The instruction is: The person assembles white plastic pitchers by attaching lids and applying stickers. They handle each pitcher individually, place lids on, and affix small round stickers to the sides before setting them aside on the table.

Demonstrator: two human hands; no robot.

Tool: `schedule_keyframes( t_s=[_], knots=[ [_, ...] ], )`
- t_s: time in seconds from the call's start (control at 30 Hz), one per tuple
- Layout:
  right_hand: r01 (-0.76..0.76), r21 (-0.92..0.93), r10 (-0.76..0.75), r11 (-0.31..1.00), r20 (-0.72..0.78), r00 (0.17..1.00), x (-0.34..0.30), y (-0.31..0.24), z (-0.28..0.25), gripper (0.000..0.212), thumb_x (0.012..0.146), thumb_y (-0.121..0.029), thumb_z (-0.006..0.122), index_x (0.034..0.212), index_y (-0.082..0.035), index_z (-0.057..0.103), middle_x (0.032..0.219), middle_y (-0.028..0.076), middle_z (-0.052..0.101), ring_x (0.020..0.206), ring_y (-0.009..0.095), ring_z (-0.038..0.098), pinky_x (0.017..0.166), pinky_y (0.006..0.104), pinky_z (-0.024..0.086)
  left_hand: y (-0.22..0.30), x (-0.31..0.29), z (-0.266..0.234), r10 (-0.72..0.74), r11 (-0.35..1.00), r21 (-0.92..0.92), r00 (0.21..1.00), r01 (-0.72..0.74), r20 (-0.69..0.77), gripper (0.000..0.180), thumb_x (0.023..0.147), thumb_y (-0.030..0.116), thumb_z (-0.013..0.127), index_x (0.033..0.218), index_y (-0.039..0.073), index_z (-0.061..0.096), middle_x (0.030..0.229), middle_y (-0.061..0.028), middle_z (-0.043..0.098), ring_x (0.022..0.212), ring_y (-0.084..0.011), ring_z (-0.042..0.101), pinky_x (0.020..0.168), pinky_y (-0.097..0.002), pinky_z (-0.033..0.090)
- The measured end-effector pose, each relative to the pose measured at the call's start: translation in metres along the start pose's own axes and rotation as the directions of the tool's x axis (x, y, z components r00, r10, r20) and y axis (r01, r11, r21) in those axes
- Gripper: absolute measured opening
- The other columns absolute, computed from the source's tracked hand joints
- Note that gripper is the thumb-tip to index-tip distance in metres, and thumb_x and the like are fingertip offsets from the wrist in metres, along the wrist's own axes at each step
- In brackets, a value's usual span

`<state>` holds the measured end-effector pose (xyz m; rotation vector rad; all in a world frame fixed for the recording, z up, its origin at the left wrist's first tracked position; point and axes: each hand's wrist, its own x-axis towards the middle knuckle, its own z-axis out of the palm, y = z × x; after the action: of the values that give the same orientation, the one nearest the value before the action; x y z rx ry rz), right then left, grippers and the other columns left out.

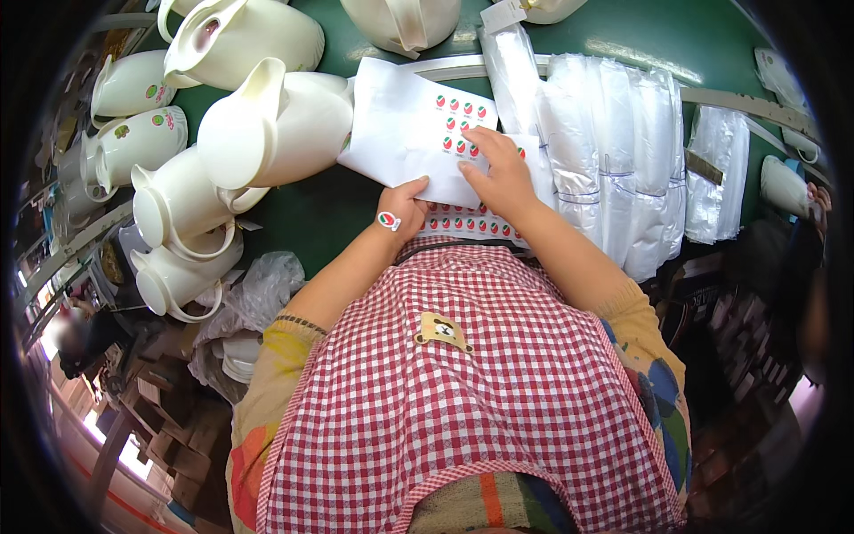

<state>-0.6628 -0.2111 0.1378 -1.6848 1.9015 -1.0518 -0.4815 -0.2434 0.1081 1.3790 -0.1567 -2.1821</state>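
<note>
A white sheet of round red-and-green stickers (405, 133) is held above the table's near edge, with part of its rows bare. My left hand (405, 212) grips its lower edge, thumb on top and fingers underneath. One round sticker (388, 221) is stuck near my left wrist. My right hand (505, 178) lies over the sheet's right part, thumb and forefinger apart beside the stickers; its other fingers are partly hidden. Below both hands shows another sticker sheet (471, 226) with full rows, lying at the table edge.
Cream plastic jugs (267, 133) crowd the left and far side of the green table (614, 27). Bundles of clear plastic bags (614, 151) lie at right, tied with thin bands. A crumpled plastic bag (267, 289) hangs at lower left. Another person's hand (818, 198) shows at far right.
</note>
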Motion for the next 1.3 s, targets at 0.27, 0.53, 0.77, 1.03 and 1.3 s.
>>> schedule_keyframes(
  t_s=[0.27, 0.53, 0.77, 1.03, 1.3],
  knots=[
    [-0.185, 0.221, 0.163, 0.958, 0.113, 0.98, -0.003, -0.004, 0.007, 0.028, 0.077, -0.019, 0.072, 0.1, -0.005, 0.068, 0.104, 0.011, 0.067, 0.099, 0.028, 0.062, 0.085, 0.0364, 0.049, 0.013, -0.012, 0.002, -0.075, 0.995, -0.046, 0.971, 0.087, 0.225, 0.048, 0.086, -0.002, 0.045, 0.133, -0.006, 0.038, 0.13, -0.0199, 0.05, 0.116, -0.0323, 0.053, 0.098, -0.0435, 0.045],
    [-0.095, 0.201, 0.065, 0.975, 0.151, 0.986, 0.004, -0.002, -0.012, 0.015, 0.08, -0.013, 0.069, 0.092, -0.004, 0.071, 0.093, 0.01, 0.07, 0.083, 0.023, 0.067, 0.072, 0.0308, 0.053, 0.015, -0.018, 0.001, -0.033, 0.973, 0.229, 0.989, 0.0, 0.144, 0.034, 0.084, -0.001, 0.051, 0.118, -0.005, 0.053, 0.106, -0.0134, 0.061, 0.086, -0.0224, 0.059, 0.072, -0.0339, 0.047],
    [-0.128, 0.17, 0.127, 0.977, 0.017, 0.992, 0.004, 0.001, -0.015, 0.008, 0.077, -0.011, 0.066, 0.083, -0.008, 0.069, 0.083, 0.008, 0.07, 0.076, 0.025, 0.067, 0.066, 0.0333, 0.053, 0.005, -0.011, -0.007, -0.023, 0.985, 0.173, 0.989, -0.002, 0.144, 0.034, 0.086, 0.0, 0.051, 0.119, -0.009, 0.051, 0.109, -0.0189, 0.06, 0.092, -0.0293, 0.061, 0.076, -0.0392, 0.051],
    [0.517, 0.082, -0.517, 0.852, -0.02, 0.856, 0.013, -0.048, -0.014, 0.018, 0.07, -0.012, 0.071, 0.086, -0.007, 0.066, 0.091, 0.004, 0.066, 0.08, 0.023, 0.065, 0.065, 0.0321, 0.052, -0.01, 0.0, -0.003, 0.017, 0.942, 0.331, 0.994, -0.051, 0.106, 0.034, 0.087, 0.003, 0.052, 0.12, -0.008, 0.051, 0.113, -0.0191, 0.06, 0.1, -0.0323, 0.06, 0.084, -0.0425, 0.051],
    [0.494, 0.162, -0.519, 0.855, 0.223, 0.825, 0.013, -0.044, -0.021, 0.02, 0.075, -0.01, 0.068, 0.094, -0.005, 0.067, 0.098, 0.008, 0.067, 0.091, 0.027, 0.063, 0.077, 0.037, 0.05, -0.005, -0.008, 0.001, -0.021, 0.952, 0.306, 0.989, -0.025, 0.144, 0.04, 0.087, 0.004, 0.052, 0.126, -0.004, 0.048, 0.122, -0.0184, 0.057, 0.109, -0.0332, 0.058, 0.094, -0.0446, 0.048]
  ],
)
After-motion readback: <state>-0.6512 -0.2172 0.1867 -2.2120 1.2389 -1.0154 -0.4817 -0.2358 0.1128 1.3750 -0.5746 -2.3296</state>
